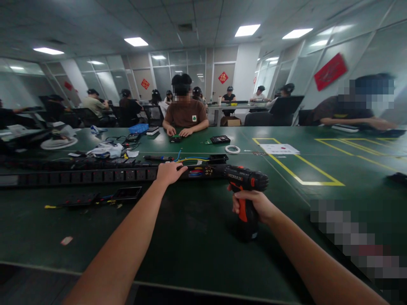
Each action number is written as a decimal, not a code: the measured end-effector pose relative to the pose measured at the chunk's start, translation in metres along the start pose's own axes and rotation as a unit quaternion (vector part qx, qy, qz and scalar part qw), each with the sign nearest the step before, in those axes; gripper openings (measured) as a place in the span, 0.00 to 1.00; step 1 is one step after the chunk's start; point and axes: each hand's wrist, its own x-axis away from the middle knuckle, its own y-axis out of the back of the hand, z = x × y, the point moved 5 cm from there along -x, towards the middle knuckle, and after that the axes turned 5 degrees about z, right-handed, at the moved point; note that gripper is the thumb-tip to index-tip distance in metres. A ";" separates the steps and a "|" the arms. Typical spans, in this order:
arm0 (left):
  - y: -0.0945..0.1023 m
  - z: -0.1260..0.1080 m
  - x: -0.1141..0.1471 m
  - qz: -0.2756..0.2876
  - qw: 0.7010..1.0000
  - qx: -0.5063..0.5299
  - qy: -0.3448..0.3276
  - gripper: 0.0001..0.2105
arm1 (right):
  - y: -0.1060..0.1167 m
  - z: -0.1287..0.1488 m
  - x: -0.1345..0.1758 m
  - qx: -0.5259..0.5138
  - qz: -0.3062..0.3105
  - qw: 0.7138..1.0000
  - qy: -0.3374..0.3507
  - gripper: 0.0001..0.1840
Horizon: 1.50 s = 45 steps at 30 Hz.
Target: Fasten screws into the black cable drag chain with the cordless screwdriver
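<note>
While under the left hand [167, 173], socket strip [117, 176] beside the drill [242, 178].

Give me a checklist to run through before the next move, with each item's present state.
1. Right hand around the handle of the black-and-orange pistol-shaped drill: ok.
2. Left hand on the long black socket strip: ok.
3. Left hand apart from the drill's body: ok.
4. Slender red and blue wires in the strip covered: not ok, exposed.
5. Drill tip touching the strip: cannot tell, too small.
</note>
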 end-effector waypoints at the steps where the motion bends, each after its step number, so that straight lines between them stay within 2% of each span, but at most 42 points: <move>1: 0.000 0.000 -0.001 0.004 1.000 -0.004 0.001 0.33 | 0.000 -0.001 0.000 0.002 0.001 1.000 -0.003 0.14; 9: 0.000 -0.002 -0.004 0.018 1.000 0.002 0.021 0.32 | 0.003 -0.001 -0.001 0.009 -0.013 1.000 -0.004 0.15; 12: 0.000 -0.005 0.001 0.004 1.000 0.005 0.030 0.32 | 0.001 0.000 0.000 0.020 -0.020 1.000 -0.011 0.14; 16: 0.003 -0.009 0.010 -0.045 0.998 0.009 0.034 0.32 | -0.004 0.001 -0.001 0.023 -0.015 0.999 -0.020 0.15; 22: 0.002 -0.011 0.011 -0.044 0.998 0.021 0.038 0.32 | -0.009 0.003 -0.005 0.045 -0.023 0.999 -0.019 0.13; 28: 0.001 -0.017 0.014 -0.060 0.997 0.038 0.015 0.26 | -0.014 0.000 -0.010 0.035 -0.043 0.998 -0.027 0.14; 32: -0.001 -0.017 0.018 -0.055 0.998 0.029 -0.008 0.27 | -0.020 -0.003 -0.010 0.035 -0.047 0.998 -0.028 0.13; 38: -0.005 -0.011 0.020 -0.058 0.997 0.027 -0.042 0.32 | -0.020 -0.007 -0.009 -0.016 -0.029 0.999 -0.038 0.15; 42: -0.009 -0.009 0.017 -0.046 0.997 0.023 -0.050 0.36 | -0.017 -0.008 -0.010 -0.061 0.011 0.998 -0.023 0.15; 45: -0.009 -0.008 0.016 -0.045 0.997 0.028 -0.048 0.35 | -0.014 -0.009 -0.010 -0.078 0.038 0.996 -0.019 0.16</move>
